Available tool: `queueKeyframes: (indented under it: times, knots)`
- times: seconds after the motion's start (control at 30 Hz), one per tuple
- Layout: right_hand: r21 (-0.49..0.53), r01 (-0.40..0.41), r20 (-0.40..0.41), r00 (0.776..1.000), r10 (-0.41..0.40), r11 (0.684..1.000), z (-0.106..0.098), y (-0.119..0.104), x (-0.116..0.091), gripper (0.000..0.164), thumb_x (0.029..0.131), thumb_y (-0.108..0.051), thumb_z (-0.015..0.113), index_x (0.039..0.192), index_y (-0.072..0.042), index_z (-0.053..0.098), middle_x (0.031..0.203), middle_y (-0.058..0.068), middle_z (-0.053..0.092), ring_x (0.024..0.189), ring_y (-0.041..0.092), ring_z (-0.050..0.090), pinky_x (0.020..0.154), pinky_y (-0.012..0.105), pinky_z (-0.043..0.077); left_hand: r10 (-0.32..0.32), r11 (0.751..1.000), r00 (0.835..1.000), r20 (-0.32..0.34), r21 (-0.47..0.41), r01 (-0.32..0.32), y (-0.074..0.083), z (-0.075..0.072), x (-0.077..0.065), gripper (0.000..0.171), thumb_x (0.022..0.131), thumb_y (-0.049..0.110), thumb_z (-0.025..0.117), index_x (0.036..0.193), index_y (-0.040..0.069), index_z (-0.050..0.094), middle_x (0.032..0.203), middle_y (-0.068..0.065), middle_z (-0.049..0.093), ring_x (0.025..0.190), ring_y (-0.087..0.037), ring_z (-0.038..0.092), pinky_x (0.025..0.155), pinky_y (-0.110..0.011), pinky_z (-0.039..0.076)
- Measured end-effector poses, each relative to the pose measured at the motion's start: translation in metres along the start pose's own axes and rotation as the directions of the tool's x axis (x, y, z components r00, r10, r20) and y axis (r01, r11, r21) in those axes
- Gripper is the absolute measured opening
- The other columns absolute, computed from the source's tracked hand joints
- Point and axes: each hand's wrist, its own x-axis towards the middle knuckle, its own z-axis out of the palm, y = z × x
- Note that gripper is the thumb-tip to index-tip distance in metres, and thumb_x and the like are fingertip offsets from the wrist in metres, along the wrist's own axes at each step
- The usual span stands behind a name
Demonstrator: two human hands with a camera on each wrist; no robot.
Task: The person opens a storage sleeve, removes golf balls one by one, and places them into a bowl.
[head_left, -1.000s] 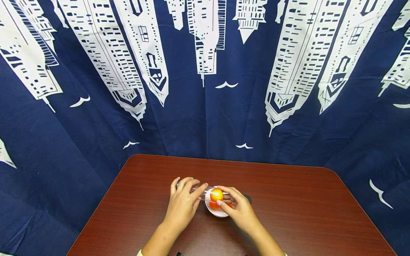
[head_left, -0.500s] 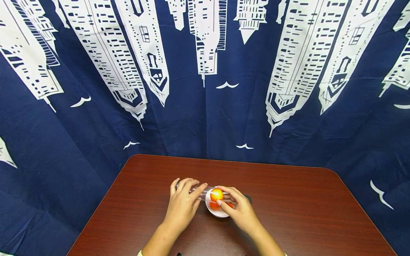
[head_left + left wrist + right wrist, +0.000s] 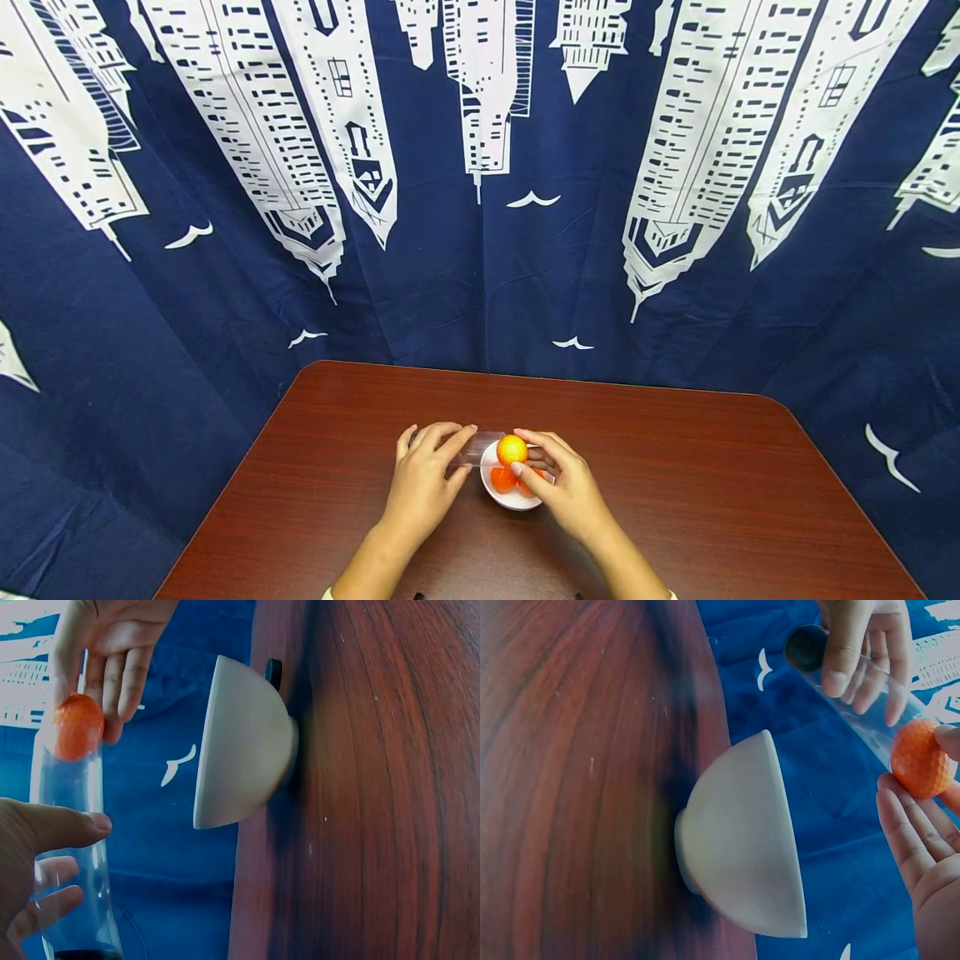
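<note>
My left hand [image 3: 422, 471] grips a clear tube [image 3: 480, 448] that lies nearly level above the table. Its dark end cap [image 3: 807, 648] shows in the right wrist view. At the tube's other end, my right hand [image 3: 570, 487] pinches an orange dimpled golf ball [image 3: 512, 449] between thumb and fingers. The ball sits at the tube's mouth; how far inside, I cannot tell. Below both hands stands a white bowl [image 3: 512, 503] with two orange balls visible in it, one [image 3: 503, 479] at the left and the other partly behind my right thumb.
The bowl rests on a reddish-brown wooden table [image 3: 360, 400] with rounded far corners. A small dark disc [image 3: 274, 673] lies on the table beyond the bowl in the left wrist view. Blue cloth [image 3: 480, 283] printed with white buildings hangs behind the table.
The ball in my right hand has shifted slightly up and right, towards the tube's mouth. My left hand and the tube have drawn slightly left. The dark disc is now hidden in the head view.
</note>
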Motion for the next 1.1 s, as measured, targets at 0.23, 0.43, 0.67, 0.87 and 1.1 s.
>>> queueKeyframes:
  times: [0.23, 0.43, 0.67, 0.87, 1.1]
  knots:
    - [-0.018, 0.018, -0.009, 1.0, -0.018, 1.0, -0.006, 0.002, 0.002, 0.045, 0.089, -0.001, 0.075, 0.132, -0.005, 0.063, 0.119, 0.014, 0.065, 0.102, 0.016, 0.071, 0.086, 0.025, 0.059, -0.072, 0.993, 0.997, 0.0, -0.097, 0.071, -0.007, 0.005, -0.002, 0.063, 0.075, 0.021, 0.09, 0.133, 0.027, 0.066, 0.12, 0.004, 0.066, 0.116, -0.018, 0.064, 0.108, -0.06, 0.04]
    - [-0.078, 0.007, 0.016, 1.0, -0.005, 0.997, -0.01, 0.002, 0.003, 0.045, 0.088, -0.005, 0.077, 0.131, -0.009, 0.064, 0.118, 0.01, 0.066, 0.1, 0.019, 0.071, 0.085, 0.032, 0.061, -0.146, 0.969, 0.989, 0.02, -0.198, 0.147, -0.012, 0.009, -0.003, 0.064, 0.078, 0.021, 0.088, 0.137, 0.026, 0.063, 0.121, 0.001, 0.067, 0.113, -0.02, 0.067, 0.108, -0.061, 0.042]
    - [-0.203, 0.03, 0.064, 0.998, -0.017, 0.979, -0.012, 0.005, 0.001, 0.041, 0.085, -0.009, 0.08, 0.125, -0.008, 0.068, 0.112, 0.003, 0.068, 0.095, 0.019, 0.072, 0.083, 0.037, 0.061, -0.227, 0.918, 0.972, 0.058, -0.319, 0.233, -0.016, 0.012, -0.005, 0.06, 0.082, 0.026, 0.085, 0.137, 0.02, 0.062, 0.127, -0.002, 0.068, 0.12, -0.026, 0.065, 0.109, -0.057, 0.043]
    - [-0.294, 0.033, 0.117, 0.993, 0.002, 0.955, -0.012, 0.004, 0.0, 0.044, 0.081, -0.005, 0.083, 0.123, -0.011, 0.07, 0.111, -0.002, 0.068, 0.093, 0.009, 0.069, 0.083, 0.036, 0.061, -0.292, 0.886, 0.952, 0.095, -0.348, 0.307, -0.016, 0.014, -0.004, 0.059, 0.083, 0.028, 0.084, 0.136, 0.017, 0.061, 0.128, -0.005, 0.069, 0.122, -0.029, 0.065, 0.105, -0.055, 0.047]
    - [-0.389, 0.031, 0.173, 0.984, 0.04, 0.921, -0.014, 0.004, -0.001, 0.04, 0.082, -0.008, 0.082, 0.12, -0.01, 0.071, 0.108, -0.006, 0.067, 0.093, 0.008, 0.066, 0.084, 0.033, 0.059, -0.354, 0.84, 0.92, 0.168, -0.375, 0.391, -0.015, 0.015, -0.005, 0.059, 0.086, 0.031, 0.081, 0.137, 0.014, 0.059, 0.133, -0.007, 0.068, 0.125, -0.027, 0.064, 0.106, -0.048, 0.05]
